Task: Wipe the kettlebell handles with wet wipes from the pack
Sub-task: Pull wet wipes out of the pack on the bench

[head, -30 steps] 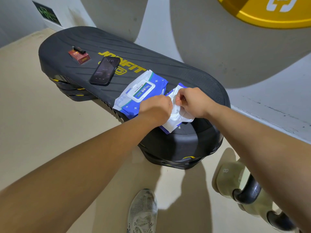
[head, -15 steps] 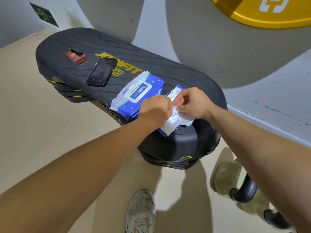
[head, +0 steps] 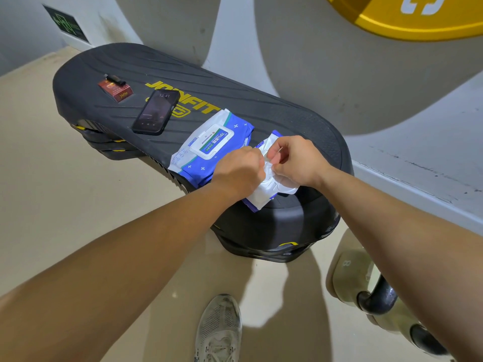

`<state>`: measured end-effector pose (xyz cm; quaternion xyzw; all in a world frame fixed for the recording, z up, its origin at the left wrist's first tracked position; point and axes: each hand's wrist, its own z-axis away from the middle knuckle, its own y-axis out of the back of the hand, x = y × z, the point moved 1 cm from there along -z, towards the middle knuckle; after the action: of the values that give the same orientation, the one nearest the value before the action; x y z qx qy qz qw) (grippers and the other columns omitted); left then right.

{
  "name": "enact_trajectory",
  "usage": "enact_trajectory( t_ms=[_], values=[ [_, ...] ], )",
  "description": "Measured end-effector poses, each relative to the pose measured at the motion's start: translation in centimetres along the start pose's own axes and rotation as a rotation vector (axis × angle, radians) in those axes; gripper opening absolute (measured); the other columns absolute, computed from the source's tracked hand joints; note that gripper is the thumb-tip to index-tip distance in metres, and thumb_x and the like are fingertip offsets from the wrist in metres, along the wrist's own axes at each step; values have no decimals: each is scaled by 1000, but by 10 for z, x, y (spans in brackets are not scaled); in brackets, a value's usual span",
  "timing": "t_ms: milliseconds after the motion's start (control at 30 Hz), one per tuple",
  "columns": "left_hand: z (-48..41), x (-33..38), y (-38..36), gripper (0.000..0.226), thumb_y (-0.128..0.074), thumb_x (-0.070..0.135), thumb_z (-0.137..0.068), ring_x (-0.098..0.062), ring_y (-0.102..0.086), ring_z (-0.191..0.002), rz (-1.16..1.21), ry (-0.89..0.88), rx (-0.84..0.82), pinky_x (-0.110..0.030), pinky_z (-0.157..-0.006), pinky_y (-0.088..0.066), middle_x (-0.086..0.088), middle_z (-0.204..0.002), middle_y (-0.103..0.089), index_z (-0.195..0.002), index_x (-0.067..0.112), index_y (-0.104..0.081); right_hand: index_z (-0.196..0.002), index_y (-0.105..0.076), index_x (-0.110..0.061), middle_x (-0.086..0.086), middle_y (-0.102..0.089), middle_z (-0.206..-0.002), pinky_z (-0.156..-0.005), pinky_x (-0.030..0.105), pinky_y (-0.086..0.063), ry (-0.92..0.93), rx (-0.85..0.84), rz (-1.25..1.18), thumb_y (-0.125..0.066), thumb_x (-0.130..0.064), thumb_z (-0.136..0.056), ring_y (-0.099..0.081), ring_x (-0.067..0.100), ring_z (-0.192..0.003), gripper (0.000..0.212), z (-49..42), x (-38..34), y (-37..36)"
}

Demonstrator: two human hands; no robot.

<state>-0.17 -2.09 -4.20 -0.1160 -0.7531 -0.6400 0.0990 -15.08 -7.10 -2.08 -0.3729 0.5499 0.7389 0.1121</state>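
Observation:
Two wet wipe packs lie on a black step platform (head: 287, 121). The blue and white pack (head: 209, 145) with a closed lid flap sits to the left. A second, whiter pack (head: 264, 194) lies under my hands. My left hand (head: 239, 169) and my right hand (head: 295, 159) both pinch white material at the top of this second pack. On the floor at the lower right stands a beige kettlebell (head: 345, 267) with a black handle (head: 379, 299), partly hidden by my right forearm. A second black handle (head: 426, 340) shows below it.
A phone (head: 156, 111) and a red box (head: 116, 90) with a small black item on it lie on the platform's left part. My grey shoe (head: 219, 330) stands on the beige floor. A grey wall and a yellow disc (head: 407, 19) are behind.
Both hands stay at the second pack, the fingers shifting slightly on the white material. The camera view has shifted a little.

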Motion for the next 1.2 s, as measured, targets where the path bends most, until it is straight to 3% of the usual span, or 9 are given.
enact_trajectory(
  t_ms=[267, 467, 600, 700, 767, 933, 1000, 1100, 1200],
  values=[
    [-3, 2, 1, 18, -51, 24, -92, -25, -60, -92, -20, 76, -48, -39, -75, -51, -2, -102, -66, -101, 16, -65, -87, -68, -25, 5, -77, -91, -67, 19, -50, -4, 24, -45, -64, -2, -79, -68, 20, -81, 24, 1, 1, 0],
    [-4, 2, -1, 19, -50, 24, -94, -27, -61, -91, -71, 84, -66, -39, -76, -52, -5, -102, -65, -104, 13, -62, -94, -71, -20, 1, -74, -90, -60, 15, -45, -13, -40, -46, -75, -9, -75, -58, 9, -68, 22, 3, 1, 0],
    [-6, 2, 4, 20, -51, 22, -90, -31, -60, -88, -55, 99, -125, -42, -75, -50, -8, -102, -62, -102, 9, -60, -81, -70, -26, -1, -74, -83, -69, 26, -52, 12, -54, 41, -68, -10, -78, -63, 13, -73, 16, 2, -2, -6],
    [-6, 1, 3, 13, -56, 10, -83, -37, -57, -66, -97, -49, -3, -38, -57, -45, -15, -88, -59, -92, 2, -60, -80, -65, -27, -9, -66, -77, -74, 32, -56, -15, -68, 123, -69, -12, -77, -64, 16, -79, 16, 0, -7, -9],
    [-4, 1, 2, 4, -57, 3, -72, -29, -46, -41, -245, -232, 134, -27, -42, -29, -14, -67, -55, -74, 2, -60, -81, -63, -26, -12, -62, -76, -70, 30, -51, -30, -82, 147, -69, -11, -76, -61, 16, -81, 17, -2, -9, -8],
    [1, -6, -6, 61, 3, -1, -93, -22, -45, -45, -540, -481, 205, -25, -44, -20, -9, -71, -51, -81, 5, -57, -67, -50, -25, -10, -58, -70, -59, 27, -39, -31, -97, 197, -67, -6, -77, -54, 17, -74, 27, -4, -11, -5],
    [3, -4, 0, 47, -14, 1, -93, -18, -43, -41, -527, -435, 192, -24, -44, -19, -6, -67, -52, -78, 10, -58, -67, -51, -25, -11, -58, -69, -59, 26, -39, -33, -103, 199, -66, -5, -77, -54, 16, -75, 27, -4, -11, -4],
    [6, 1, 7, 6, -61, 8, -72, -18, -43, -34, -457, -380, 206, -20, -43, -20, -4, -54, -52, -68, 12, -59, -74, -63, -27, -12, -63, -75, -61, 24, -43, -37, -144, 158, -69, -12, -80, -57, 14, -79, 18, -3, -10, -1],
    [5, 1, 7, 20, -75, 9, -62, -19, -40, -32, -455, -310, 185, -19, -43, -19, -1, -45, -46, -64, 13, -56, -86, -78, -21, -5, -72, -84, -67, 21, -47, -65, -117, 10, -66, -22, -86, -60, 11, -79, 12, -3, -9, 5]
  ],
)
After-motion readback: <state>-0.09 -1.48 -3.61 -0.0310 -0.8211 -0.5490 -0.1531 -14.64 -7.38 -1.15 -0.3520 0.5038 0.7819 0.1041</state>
